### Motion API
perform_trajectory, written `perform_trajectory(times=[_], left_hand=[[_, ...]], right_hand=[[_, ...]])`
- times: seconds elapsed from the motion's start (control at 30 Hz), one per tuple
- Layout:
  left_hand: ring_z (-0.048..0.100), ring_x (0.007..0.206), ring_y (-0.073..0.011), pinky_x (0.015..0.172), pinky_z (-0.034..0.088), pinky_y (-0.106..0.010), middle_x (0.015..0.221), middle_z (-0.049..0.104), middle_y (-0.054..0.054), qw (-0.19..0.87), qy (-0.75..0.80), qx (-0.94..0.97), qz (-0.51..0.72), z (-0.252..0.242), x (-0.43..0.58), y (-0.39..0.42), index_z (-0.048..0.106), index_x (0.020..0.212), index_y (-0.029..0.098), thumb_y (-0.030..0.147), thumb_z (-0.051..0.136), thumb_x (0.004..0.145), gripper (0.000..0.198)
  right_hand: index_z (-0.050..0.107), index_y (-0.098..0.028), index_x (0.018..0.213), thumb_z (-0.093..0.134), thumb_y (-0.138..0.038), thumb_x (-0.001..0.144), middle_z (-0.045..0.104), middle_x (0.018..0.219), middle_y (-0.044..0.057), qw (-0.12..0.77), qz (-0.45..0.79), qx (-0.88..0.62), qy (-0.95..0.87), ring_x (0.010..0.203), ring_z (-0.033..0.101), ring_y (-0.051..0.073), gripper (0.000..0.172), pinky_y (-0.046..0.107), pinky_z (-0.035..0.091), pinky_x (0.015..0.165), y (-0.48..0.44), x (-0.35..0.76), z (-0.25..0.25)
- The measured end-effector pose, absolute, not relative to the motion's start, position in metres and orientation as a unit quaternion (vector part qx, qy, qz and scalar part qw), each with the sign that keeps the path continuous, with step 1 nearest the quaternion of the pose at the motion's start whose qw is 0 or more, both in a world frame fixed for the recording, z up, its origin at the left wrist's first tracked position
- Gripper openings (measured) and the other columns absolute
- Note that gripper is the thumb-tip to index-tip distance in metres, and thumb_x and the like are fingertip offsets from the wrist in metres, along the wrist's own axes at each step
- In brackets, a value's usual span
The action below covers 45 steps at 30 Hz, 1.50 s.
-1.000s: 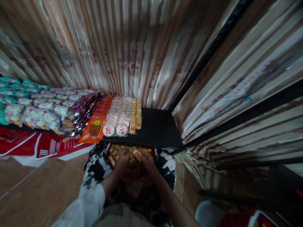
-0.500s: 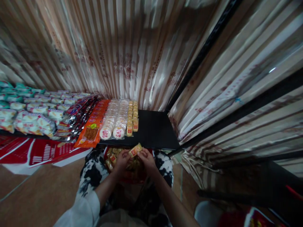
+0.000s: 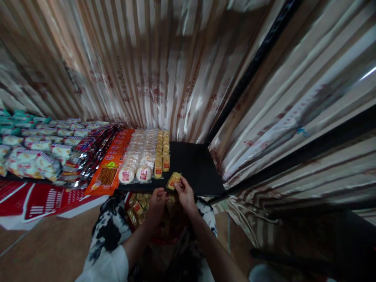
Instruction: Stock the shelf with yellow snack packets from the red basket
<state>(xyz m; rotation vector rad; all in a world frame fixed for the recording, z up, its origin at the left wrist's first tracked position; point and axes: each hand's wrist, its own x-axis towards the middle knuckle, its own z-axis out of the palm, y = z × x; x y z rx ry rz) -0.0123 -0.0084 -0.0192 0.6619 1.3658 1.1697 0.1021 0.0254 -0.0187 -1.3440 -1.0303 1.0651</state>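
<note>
Right hand (image 3: 185,195) pinches a yellow packet (image 3: 172,181) at the black shelf's (image 3: 195,164) front edge; left hand (image 3: 156,203) nearby, grip unclear.

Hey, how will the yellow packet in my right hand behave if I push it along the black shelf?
The yellow packet is probably light, since a few fingers of your right hand hold it. Its shiny wrapper may be slippery. It looks blocky, so it seems likelier to slide than roll on the black shelf.

I see one head-worn camera facing forward and down, hands (image 3: 186,196) close at six o'clock, curtain (image 3: 164,66) at twelve.
</note>
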Motion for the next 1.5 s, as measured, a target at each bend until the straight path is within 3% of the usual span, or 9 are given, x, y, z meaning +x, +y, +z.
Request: perform_trajectory(times=[0.1, 0.43, 0.67, 1.1, 1.3, 1.5], left_hand=[[0.061, 0.065, -0.0103, 0.062, 0.050, -0.023, 0.087, 0.063, -0.004, 0.531, 0.598, 0.344, 0.493, -0.018, -0.010, -0.003, 0.056, 0.093, 0.016, 0.021, 0.053, 0.073, 0.022], [0.063, 0.071, -0.0121, 0.075, 0.051, -0.027, 0.098, 0.063, -0.009, 0.453, 0.618, 0.446, 0.464, -0.010, -0.008, 0.028, 0.056, 0.098, 0.014, 0.008, 0.043, 0.073, 0.029], [0.064, 0.074, -0.0137, 0.077, 0.051, -0.028, 0.101, 0.064, -0.010, 0.449, 0.629, 0.438, 0.458, -0.017, -0.008, 0.039, 0.058, 0.100, 0.014, 0.007, 0.043, 0.073, 0.032], [0.058, 0.105, -0.0180, 0.099, 0.041, -0.032, 0.112, 0.065, -0.008, 0.419, 0.632, 0.467, 0.455, -0.027, -0.006, 0.048, 0.062, 0.107, 0.017, 0.009, 0.045, 0.075, 0.037], [0.058, 0.105, -0.0181, 0.098, 0.042, -0.035, 0.111, 0.065, -0.009, 0.388, 0.648, 0.492, 0.434, -0.022, -0.006, 0.047, 0.062, 0.107, 0.015, 0.007, 0.042, 0.075, 0.039], [0.062, 0.091, -0.0151, 0.089, 0.048, -0.034, 0.097, 0.068, -0.006, 0.369, 0.630, 0.502, 0.463, -0.026, -0.018, 0.010, 0.063, 0.098, 0.017, 0.010, 0.039, 0.077, 0.032]], right_hand=[[0.057, -0.017, 0.115, 0.056, -0.032, 0.073, 0.061, 0.101, 0.008, 0.511, 0.386, -0.589, -0.493, 0.087, 0.062, 0.018, 0.045, 0.030, 0.053, 0.077, 0.045, 0.104, -0.020], [0.057, -0.022, 0.118, 0.050, -0.018, 0.076, 0.059, 0.102, 0.006, 0.414, 0.285, -0.628, -0.594, 0.086, 0.060, 0.017, 0.044, 0.030, 0.051, 0.079, 0.082, 0.090, -0.015], [0.055, -0.019, 0.121, 0.048, -0.022, 0.077, 0.059, 0.101, 0.008, 0.436, 0.303, -0.608, -0.591, 0.088, 0.061, 0.018, 0.045, 0.029, 0.053, 0.077, 0.087, 0.088, -0.021], [0.058, -0.016, 0.114, 0.045, -0.026, 0.081, 0.060, 0.103, 0.011, 0.437, 0.283, -0.618, -0.589, 0.089, 0.062, 0.018, 0.036, 0.029, 0.052, 0.080, 0.082, 0.083, -0.034], [0.058, -0.015, 0.113, 0.044, -0.029, 0.082, 0.059, 0.103, 0.012, 0.433, 0.245, -0.619, -0.607, 0.085, 0.062, 0.019, 0.037, 0.031, 0.053, 0.076, 0.081, 0.081, -0.035], [0.055, -0.013, 0.114, 0.045, -0.036, 0.084, 0.055, 0.112, 0.015, 0.490, 0.211, -0.621, -0.574, 0.097, 0.057, 0.021, 0.039, 0.032, 0.052, 0.076, 0.061, 0.077, -0.024]])
